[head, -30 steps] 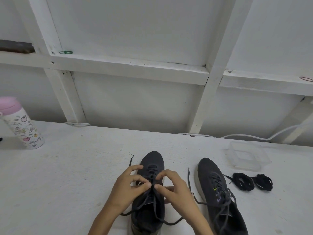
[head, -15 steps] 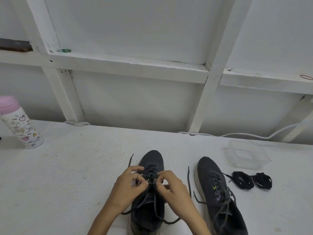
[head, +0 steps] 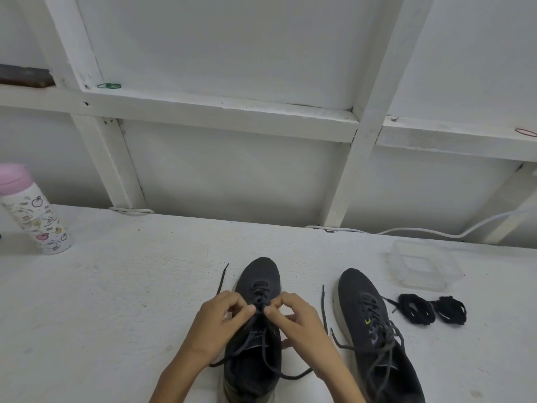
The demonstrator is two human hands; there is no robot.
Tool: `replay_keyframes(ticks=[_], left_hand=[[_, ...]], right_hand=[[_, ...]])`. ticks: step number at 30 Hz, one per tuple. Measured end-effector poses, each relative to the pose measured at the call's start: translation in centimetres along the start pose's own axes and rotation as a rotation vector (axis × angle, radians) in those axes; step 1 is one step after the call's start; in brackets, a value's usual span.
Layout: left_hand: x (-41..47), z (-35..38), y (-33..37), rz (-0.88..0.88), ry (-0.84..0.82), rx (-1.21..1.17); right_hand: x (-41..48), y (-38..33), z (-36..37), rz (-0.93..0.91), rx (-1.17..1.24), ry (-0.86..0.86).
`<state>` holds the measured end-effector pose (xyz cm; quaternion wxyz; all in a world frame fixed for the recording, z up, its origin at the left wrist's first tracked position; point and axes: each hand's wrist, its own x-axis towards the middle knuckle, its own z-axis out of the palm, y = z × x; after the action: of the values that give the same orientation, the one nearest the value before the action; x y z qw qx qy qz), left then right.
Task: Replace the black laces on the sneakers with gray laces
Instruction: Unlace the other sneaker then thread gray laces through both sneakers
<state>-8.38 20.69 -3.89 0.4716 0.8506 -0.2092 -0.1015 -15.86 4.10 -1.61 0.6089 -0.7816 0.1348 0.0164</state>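
Two dark sneakers stand toes-away on the white table. Over the left sneaker (head: 258,276) my left hand (head: 216,324) and my right hand (head: 296,322) meet at the lacing, each pinching a strand of the gray lace (head: 261,344) between thumb and forefinger. The lace's loose ends trail out on both sides of the shoe. The right sneaker (head: 363,303) is laced in gray and nothing touches it. Two bundles of black laces (head: 430,309) lie to its right.
A clear plastic container (head: 424,267) sits behind the black laces. A pink-capped patterned bottle (head: 35,216) stands at the far left. A white cable (head: 421,231) runs along the table's back edge under the white framed wall.
Both hands have shifted slightly toward the toe along the lacing and drawn their pinching fingertips closer together. The shoes have stayed in place.
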Motion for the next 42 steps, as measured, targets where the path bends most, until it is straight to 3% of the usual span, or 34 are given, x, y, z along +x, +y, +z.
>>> replay_keyframes(ticks=[8, 11, 15, 17, 22, 26, 30, 32, 35, 38, 42], left_hand=[[-0.3, 0.1, -1.0, -0.193, 0.021, -0.301], [-0.2, 0.0, -0.6, -0.101, 0.049, -0.169], [-0.3, 0.2, -0.5, -0.05, -0.039, 0.017], [-0.4, 0.4, -0.8, -0.043, -0.071, -0.009], [-0.3, 0.1, -0.5, -0.135, -0.122, -0.24], [-0.7, -2.4, -0.6, -0.236, -0.268, -0.227], [-1.5, -4.7, -0.2, -0.36, -0.571, -0.072], [-1.7, -5.3, 0.6, -0.353, -0.636, -0.055], [-1.6, -6.7, 1.8, -0.226, -0.566, 0.002], [-1.4, -8.0, 3.8, -0.03, -0.313, 0.086], [-0.3, -7.2, 7.2, 0.262, -0.121, 0.061]], right_hand=[[-0.8, 1.0, -0.5, 0.173, 0.298, -0.003], [-0.8, 0.9, -0.5, 0.115, 0.232, 0.024], [-0.2, 0.7, -0.1, 0.006, -0.066, 0.082], [0.0, 0.7, 0.1, -0.02, -0.104, 0.087], [-0.3, 1.2, 0.2, 0.025, 0.1, 0.062], [-1.6, 1.6, -0.4, 0.025, 0.141, -0.013], [-3.1, 2.2, -0.9, 0.171, -0.1, -0.138], [-3.5, 2.1, -1.0, 0.192, -0.211, -0.162], [-3.5, 1.1, -1.8, 0.128, -0.21, -0.055], [-3.0, -1.6, -2.6, -0.008, -0.112, 0.073], [-1.4, -5.0, -1.4, -0.143, -0.14, -0.111]])
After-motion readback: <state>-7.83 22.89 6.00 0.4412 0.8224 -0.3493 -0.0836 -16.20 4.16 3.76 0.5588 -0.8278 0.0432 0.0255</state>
